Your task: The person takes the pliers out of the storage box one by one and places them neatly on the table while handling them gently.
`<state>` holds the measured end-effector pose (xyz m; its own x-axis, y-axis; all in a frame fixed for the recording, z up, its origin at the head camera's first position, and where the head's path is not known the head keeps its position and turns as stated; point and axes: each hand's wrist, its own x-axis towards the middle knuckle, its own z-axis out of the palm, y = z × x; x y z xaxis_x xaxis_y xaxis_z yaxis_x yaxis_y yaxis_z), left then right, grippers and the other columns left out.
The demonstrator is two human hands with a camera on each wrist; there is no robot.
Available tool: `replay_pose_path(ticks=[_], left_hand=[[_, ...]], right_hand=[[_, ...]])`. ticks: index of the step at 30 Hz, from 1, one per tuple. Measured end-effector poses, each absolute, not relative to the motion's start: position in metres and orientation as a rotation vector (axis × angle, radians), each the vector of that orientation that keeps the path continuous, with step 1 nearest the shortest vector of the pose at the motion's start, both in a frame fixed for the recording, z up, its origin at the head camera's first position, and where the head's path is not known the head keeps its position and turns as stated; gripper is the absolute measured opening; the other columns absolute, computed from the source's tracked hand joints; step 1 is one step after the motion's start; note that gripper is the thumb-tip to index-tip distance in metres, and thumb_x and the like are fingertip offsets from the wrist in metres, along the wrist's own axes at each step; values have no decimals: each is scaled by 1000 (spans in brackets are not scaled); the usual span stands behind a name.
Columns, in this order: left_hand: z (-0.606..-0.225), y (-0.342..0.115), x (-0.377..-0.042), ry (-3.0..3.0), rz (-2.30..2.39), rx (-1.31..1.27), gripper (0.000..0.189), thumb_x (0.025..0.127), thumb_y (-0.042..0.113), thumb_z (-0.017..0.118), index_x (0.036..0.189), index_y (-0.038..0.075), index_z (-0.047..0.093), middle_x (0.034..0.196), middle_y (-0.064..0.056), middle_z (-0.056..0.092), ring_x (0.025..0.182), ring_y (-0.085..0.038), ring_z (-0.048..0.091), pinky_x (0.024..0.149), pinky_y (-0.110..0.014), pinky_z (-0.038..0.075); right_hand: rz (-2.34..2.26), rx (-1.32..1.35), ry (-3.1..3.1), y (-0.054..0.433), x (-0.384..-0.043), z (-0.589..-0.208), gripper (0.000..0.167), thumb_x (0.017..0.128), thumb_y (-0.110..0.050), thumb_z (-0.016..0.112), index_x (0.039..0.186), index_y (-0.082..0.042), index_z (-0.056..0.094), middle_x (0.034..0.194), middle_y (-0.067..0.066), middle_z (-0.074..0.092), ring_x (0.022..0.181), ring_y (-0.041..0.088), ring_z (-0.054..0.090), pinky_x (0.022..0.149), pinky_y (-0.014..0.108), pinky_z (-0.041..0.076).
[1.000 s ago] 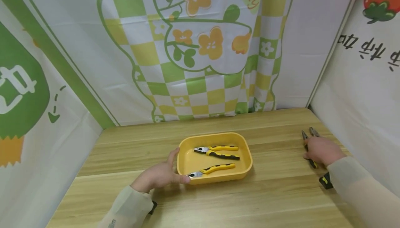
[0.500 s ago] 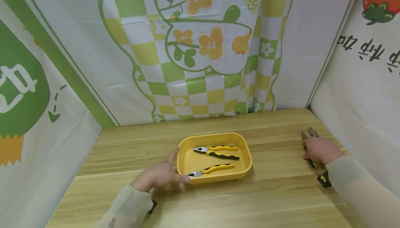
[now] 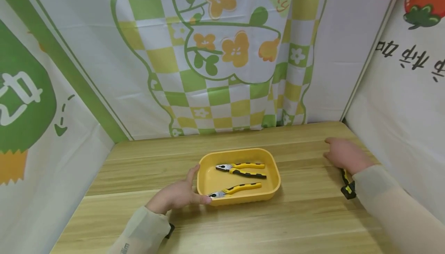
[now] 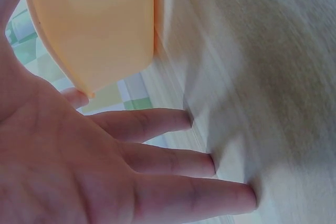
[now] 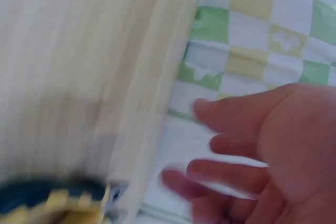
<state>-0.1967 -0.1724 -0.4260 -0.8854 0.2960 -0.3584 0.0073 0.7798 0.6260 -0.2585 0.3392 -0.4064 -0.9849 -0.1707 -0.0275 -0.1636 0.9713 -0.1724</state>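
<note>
My left hand (image 3: 174, 196) touches the left end of a yellow plastic tray (image 3: 276, 174), thumb and index finger at its rim. The other fingers stretch straight, their tips at the tabletop in the left wrist view. Inside the tray lie combination pliers (image 3: 247, 165) with spread handles and, below them, a second pair of pliers (image 3: 242, 187), partly hidden by the near wall. My right hand (image 3: 347, 155) hovers at the far right with loose fingers and nothing in them. It hides most of a yellow-and-black-handled tool (image 3: 345, 176), blurred at lower left in the right wrist view.
The wooden table (image 3: 299, 223) ends at a patterned cloth (image 3: 222, 103) behind and white cloth walls at both sides. A black wrist device (image 3: 349, 190) sits below the right sleeve.
My right hand has lifted off the tools at the right and moved up and slightly left, so it covers their metal heads. My left hand and the tray have stayed put.
</note>
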Motion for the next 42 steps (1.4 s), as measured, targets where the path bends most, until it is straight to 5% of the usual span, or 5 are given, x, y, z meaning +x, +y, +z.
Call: replay_pose_path(ticks=[13,16,20,33,42], left_hand=[[-431,-172,-197,2517,919,234,136,67,60,85,161,18,-3,110,-27,67,82,-26,62,90,-56,46],[-431,-172,-197,2518,924,235,136,66,60,85,161,19,-3,116,-30,64,85,-26,62,91,-56,46],[-431,-172,-197,2516,927,234,135,66,60,85,161,19,-2,118,-31,63,87,-26,62,92,-56,46],[-428,-173,-196,2511,934,246,135,67,58,86,161,17,-3,111,-28,66,81,-26,62,87,-54,48],[-427,-173,-197,2522,910,255,134,69,58,85,160,18,-4,104,-24,69,76,-25,62,87,-54,48]], right_hand=[[-852,-306,2838,274,-276,-371,69,102,-56,46,143,-1,53,141,22,52,130,45,44,102,61,36],[-961,-321,2707,258,-276,-360,68,98,-59,52,138,-5,59,128,16,62,86,31,62,92,53,46],[-1087,-332,2513,238,-276,-347,59,96,-56,59,131,-9,66,112,6,69,45,14,24,59,33,41],[-1065,-288,2174,182,-275,-337,71,85,-63,67,135,-14,63,121,11,68,45,12,18,45,25,22],[-722,-415,2245,149,-280,-344,47,93,-41,69,134,-17,64,114,-2,69,45,11,23,44,25,26]])
